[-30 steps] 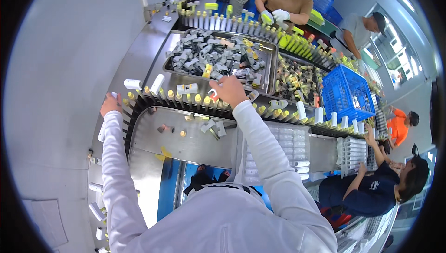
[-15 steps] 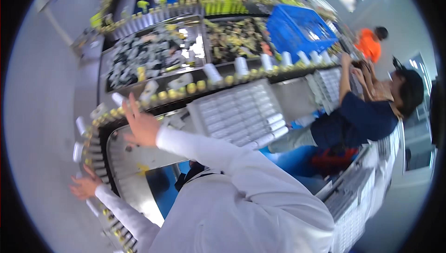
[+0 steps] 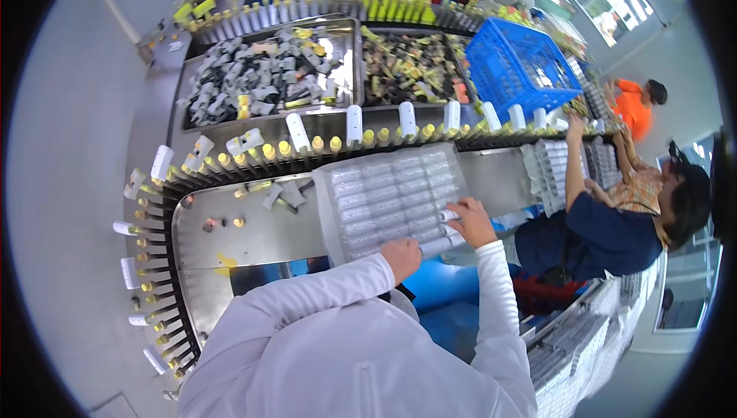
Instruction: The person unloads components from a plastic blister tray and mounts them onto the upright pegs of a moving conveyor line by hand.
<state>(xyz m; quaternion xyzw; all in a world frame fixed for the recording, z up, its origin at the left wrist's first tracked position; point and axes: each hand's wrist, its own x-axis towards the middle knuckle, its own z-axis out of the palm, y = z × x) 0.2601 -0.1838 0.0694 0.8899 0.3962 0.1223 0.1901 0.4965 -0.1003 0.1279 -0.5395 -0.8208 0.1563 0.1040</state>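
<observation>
Head view: pale tray lying mid-frame, ridged rows apparently keeping contents aligned. Right hand bending over its lower right, fingers pinching a white piece. Left hand resting alongside, perhaps steadying; fingers hiding, can't tell grip.

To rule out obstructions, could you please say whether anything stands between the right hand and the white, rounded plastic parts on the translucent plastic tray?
Nothing visible does: the right hand is at the white, rounded plastic parts on the translucent plastic tray, apparently touching one.
</observation>
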